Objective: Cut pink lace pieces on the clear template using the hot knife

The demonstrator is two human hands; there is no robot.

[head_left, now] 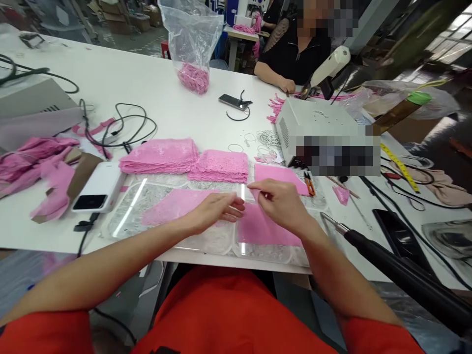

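My right hand (282, 202) is closed in a pinch over the mat. A corner of a plain pink fabric piece (271, 228) rises to its fingertips. Just left of it, my left hand (220, 210) has its fingers stretched out, loosely apart, and grips nothing. Beneath the left hand lies a pale pink lace piece (173, 206), partly covered by the wrist. Both pieces rest on a clear plastic mat (217, 245). Behind the hands sit two folded stacks of pink lace, a larger stack (162, 155) and a smaller stack (221, 164). Another plain pink piece (275, 173) lies behind my right hand.
Orange-handled thread snips (309, 184) lie at the right. A black-handled tool (391, 265) juts in beside my right forearm. A white power bank (99, 187) and cables are left. A grey box (320, 125) stands back right, near a seated person (298, 54).
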